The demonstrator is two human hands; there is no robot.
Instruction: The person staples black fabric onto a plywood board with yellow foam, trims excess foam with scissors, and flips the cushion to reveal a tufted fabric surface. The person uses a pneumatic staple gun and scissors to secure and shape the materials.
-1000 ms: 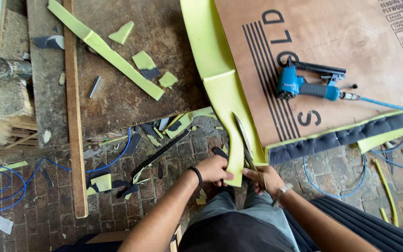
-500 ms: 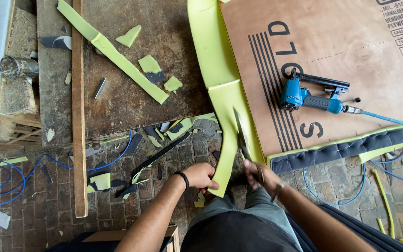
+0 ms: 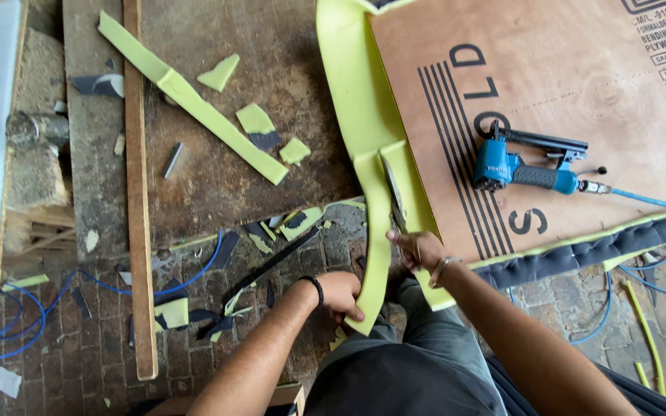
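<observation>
Seen from the head camera, a strip of yellow-green foam (image 3: 377, 231) is being cut away from the foam edging of a plywood panel (image 3: 580, 100). The left hand (image 3: 341, 296), at about 6 o'clock with the forearm angled up from 7 o'clock, is closed around the strip's lower end. The right hand (image 3: 419, 248), just right of it, is closed on the handles of scissors (image 3: 393, 192), whose blades point toward 12 o'clock into the foam. A blue pneumatic stapler (image 3: 526, 171) lies on the panel at 2 o'clock.
</observation>
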